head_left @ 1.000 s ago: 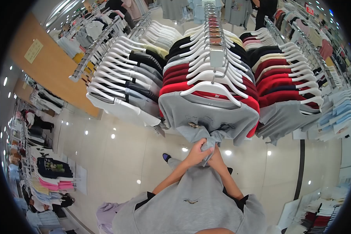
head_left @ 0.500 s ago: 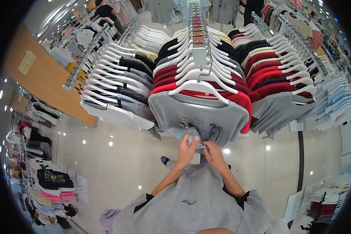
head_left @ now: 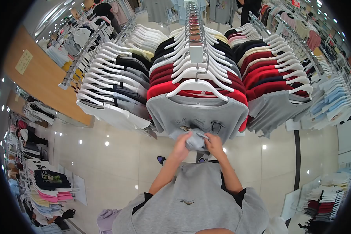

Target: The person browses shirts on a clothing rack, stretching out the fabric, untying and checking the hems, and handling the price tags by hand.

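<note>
A grey T-shirt [head_left: 197, 113] with a dark print hangs on a white hanger [head_left: 197, 86] at the front end of the middle rail. My left hand [head_left: 182, 146] is closed on the lower front of this shirt, where the cloth is bunched up. Close beside it, my right hand [head_left: 213, 144] pinches the same gathered fabric. Between the two hands the cloth bulges out, lighter in tone. Part of the print is hidden in the folds.
Red shirts [head_left: 160, 89] hang right behind the grey one. White and dark shirts [head_left: 117, 113] fill the left rail, and another grey shirt [head_left: 279, 107] ends the right rail. Folded clothes [head_left: 52, 187] lie at far left. A person in dark clothes [head_left: 104, 13] stands at the back.
My hands have moved slightly apart, and the gathered cloth between them has spread wider. The whole view has shifted a little.
</note>
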Tool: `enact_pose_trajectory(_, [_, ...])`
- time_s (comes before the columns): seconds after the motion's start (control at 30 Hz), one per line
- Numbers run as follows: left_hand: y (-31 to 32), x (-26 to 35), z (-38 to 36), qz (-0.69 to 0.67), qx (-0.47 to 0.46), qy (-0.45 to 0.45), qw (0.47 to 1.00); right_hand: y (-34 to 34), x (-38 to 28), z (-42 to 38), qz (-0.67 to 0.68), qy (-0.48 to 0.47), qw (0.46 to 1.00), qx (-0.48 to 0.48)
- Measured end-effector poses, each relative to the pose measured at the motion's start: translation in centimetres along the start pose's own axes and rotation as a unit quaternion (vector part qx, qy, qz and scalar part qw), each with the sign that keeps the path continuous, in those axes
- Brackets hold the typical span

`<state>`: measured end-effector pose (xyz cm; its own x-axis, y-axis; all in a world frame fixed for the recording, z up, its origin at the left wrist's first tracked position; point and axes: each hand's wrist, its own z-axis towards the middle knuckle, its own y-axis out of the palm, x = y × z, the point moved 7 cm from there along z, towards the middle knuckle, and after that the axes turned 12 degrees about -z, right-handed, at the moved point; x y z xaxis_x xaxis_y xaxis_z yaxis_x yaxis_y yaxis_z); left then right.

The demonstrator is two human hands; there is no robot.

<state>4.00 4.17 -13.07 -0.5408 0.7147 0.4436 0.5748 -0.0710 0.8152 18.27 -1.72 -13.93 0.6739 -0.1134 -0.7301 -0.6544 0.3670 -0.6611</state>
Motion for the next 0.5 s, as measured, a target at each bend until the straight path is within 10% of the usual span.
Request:
enact_pose_trajectory(0.1, [-0.3,2.4,0.1,-0.190,0.005,-0.051,0.980,2.7,3.0,-0.5,-0.047,0.022,0.992,-0.116])
enact_pose_trajectory(0.17, [-2.0,5.1,0.1,-0.203,-0.007,-0.010,0.979,3.1,5.2,-1.2,0.197,0.100,0.965,-0.145])
enact_pose_trajectory(0.33, [-8.5,8.2,-0.4,-0.168,-0.034,-0.008,0.985,-2.6,6.2,-0.4,0.597,0.202,0.777,0.004])
enact_pose_trajectory(0.5, [-12.8,13.5,-3.6,-0.128,0.102,0.146,0.976,-6.3,7.6,0.2,0.661,0.239,0.703,0.106])
